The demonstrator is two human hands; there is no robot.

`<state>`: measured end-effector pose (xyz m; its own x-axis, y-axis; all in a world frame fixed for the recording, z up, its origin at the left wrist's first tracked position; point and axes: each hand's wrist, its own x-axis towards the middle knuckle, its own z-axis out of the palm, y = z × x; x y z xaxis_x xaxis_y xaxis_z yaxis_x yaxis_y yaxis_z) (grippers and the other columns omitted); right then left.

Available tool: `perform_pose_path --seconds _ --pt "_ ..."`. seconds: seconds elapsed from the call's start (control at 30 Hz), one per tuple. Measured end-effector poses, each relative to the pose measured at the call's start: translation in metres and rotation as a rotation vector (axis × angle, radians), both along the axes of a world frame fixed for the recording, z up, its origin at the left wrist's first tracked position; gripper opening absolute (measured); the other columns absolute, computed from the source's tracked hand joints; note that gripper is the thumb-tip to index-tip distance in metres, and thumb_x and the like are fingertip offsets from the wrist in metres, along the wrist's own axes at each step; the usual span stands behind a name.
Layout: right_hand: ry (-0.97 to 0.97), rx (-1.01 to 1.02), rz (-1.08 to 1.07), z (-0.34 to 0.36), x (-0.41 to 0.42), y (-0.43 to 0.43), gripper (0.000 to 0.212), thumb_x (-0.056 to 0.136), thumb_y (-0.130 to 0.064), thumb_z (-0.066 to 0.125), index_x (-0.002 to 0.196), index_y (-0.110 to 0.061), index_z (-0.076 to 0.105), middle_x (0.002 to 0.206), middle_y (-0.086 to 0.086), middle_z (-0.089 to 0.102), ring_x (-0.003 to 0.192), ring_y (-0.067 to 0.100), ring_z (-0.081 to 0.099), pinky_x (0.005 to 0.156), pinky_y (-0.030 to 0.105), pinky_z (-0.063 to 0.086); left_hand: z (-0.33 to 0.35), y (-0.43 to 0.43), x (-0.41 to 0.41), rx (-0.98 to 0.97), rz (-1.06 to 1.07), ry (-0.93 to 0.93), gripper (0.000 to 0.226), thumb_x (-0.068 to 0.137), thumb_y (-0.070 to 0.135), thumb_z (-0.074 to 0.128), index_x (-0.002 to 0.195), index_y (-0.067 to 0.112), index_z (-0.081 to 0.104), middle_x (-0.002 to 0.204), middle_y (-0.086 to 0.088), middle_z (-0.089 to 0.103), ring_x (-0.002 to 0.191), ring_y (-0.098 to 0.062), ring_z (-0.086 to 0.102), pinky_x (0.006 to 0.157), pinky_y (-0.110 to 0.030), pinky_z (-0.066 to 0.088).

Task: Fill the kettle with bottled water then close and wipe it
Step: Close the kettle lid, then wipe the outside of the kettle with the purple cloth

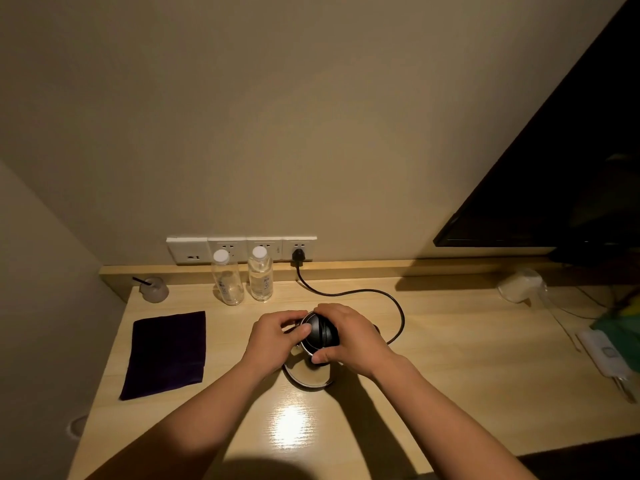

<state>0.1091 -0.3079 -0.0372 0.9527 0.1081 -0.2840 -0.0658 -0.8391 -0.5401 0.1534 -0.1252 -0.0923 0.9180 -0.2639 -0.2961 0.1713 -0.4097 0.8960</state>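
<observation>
A steel kettle (308, 374) with a black lid (320, 330) stands in the middle of the wooden desk (450, 358). My left hand (273, 337) grips the kettle's left side, thumb on the lid. My right hand (349, 336) wraps over the lid and the right side. Two clear water bottles with white caps stand at the back by the wall: the left bottle (227, 278) looks nearly empty, the right bottle (260, 275) holds water. A dark purple folded cloth (166, 353) lies flat to the left of the kettle.
The kettle's black cord (381, 294) loops right and runs to a wall socket (298, 252). A small cup with a black stick (154, 289) is at the back left. A dark TV screen (571, 168) hangs at right; a plastic-wrapped cup (519, 285) and white items (602, 355) lie beneath it.
</observation>
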Motion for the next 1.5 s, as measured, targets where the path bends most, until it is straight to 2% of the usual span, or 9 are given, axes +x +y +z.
perform_pose_path --seconds 0.17,0.33,0.47,0.63,0.73,0.93,1.13,1.37,1.5 --pt "0.013 -0.054 0.011 0.002 0.002 0.003 0.086 0.071 -0.043 0.091 0.145 -0.027 0.049 0.144 -0.005 0.056 0.13 0.02 0.054 0.104 0.034 0.048 0.005 0.0 -0.002 -0.036 0.02 0.063 0.04 0.09 0.019 0.079 0.129 0.016 0.071 0.121 0.002 0.074 0.115 -0.013 0.067 0.104 -0.032 0.051" --pt "-0.117 -0.055 -0.032 0.017 0.011 0.039 0.076 0.086 -0.053 0.077 0.151 -0.03 0.045 0.154 -0.009 0.051 0.14 0.013 0.047 0.113 0.033 0.043 0.011 0.033 -0.003 -0.211 0.343 0.143 0.032 0.094 0.023 0.074 0.126 0.017 0.07 0.11 0.005 0.073 0.105 -0.004 0.066 0.095 -0.027 0.052" --pt "-0.157 0.184 -0.081 0.015 0.028 0.1 0.047 0.096 -0.039 0.07 0.139 -0.024 0.059 0.134 -0.01 0.063 0.122 0.007 0.058 0.101 0.025 0.048 0.005 0.093 0.001 -0.149 0.627 0.102 0.024 0.095 0.025 0.073 0.116 0.014 0.072 0.102 0.001 0.072 0.099 -0.012 0.068 0.09 -0.031 0.053" --pt "0.097 0.473 -0.254 -0.025 0.06 0.173 0.022 0.096 -0.017 0.07 0.117 -0.012 0.067 0.098 0.0 0.069 0.085 0.01 0.064 0.073 0.011 0.048 -0.015 0.175 0.009 0.004 0.868 0.192 0.028 0.094 0.039 0.07 0.108 0.014 0.073 0.101 -0.001 0.074 0.1 -0.026 0.069 0.094 -0.049 0.058" --pt "0.29 0.53 -0.42 -0.071 0.081 0.209 0.007 0.09 -0.008 0.069 0.086 -0.01 0.064 0.081 0.009 0.061 0.077 0.025 0.057 0.072 0.036 0.047 -0.032 0.214 0.019 0.105 0.844 0.232 0.028 0.096 0.041 0.066 0.096 0.013 0.069 0.089 0.002 0.07 0.101 -0.03 0.069 0.091 -0.046 0.058" --pt "0.481 0.441 -0.705 -0.136 0.113 0.248 0.03 0.086 -0.007 0.072 0.064 -0.006 0.052 0.067 0.014 0.052 0.061 0.024 0.047 0.061 0.035 0.04 -0.078 0.251 0.048 0.426 0.608 0.323 0.046 0.095 0.042 0.068 0.11 0.0 0.06 0.108 -0.018 0.063 0.113 -0.04 0.064 0.092 -0.045 0.051" --pt "0.501 0.29 -0.769 -0.164 0.123 0.267 0.03 0.084 -0.023 0.081 0.092 0.003 0.068 0.087 0.016 0.07 0.081 0.032 0.069 0.06 0.031 0.048 -0.118 0.253 0.059 0.583 0.49 0.343 0.061 0.094 0.045 0.069 0.131 -0.002 0.053 0.129 -0.021 0.065 0.118 -0.039 0.065 0.093 -0.046 0.055" --pt "0.448 0.336 -0.788 -0.175 0.122 0.281 0.008 0.088 -0.011 0.071 0.082 -0.009 0.066 0.083 0.006 0.067 0.076 0.022 0.062 0.057 0.027 0.042 -0.14 0.257 0.066 0.573 0.442 0.338 0.046 0.095 0.037 0.068 0.126 0.004 0.061 0.122 -0.017 0.069 0.113 -0.038 0.067 0.094 -0.048 0.057" --pt "0.376 0.488 -0.769 -0.16 0.111 0.285 0.015 0.087 -0.007 0.063 0.076 -0.011 0.055 0.074 0.006 0.059 0.071 0.022 0.057 0.06 0.03 0.045 -0.141 0.265 0.065 0.453 0.403 0.312 0.051 0.095 0.032 0.069 0.136 0.004 0.059 0.132 -0.021 0.067 0.121 -0.04 0.064 0.102 -0.051 0.054"
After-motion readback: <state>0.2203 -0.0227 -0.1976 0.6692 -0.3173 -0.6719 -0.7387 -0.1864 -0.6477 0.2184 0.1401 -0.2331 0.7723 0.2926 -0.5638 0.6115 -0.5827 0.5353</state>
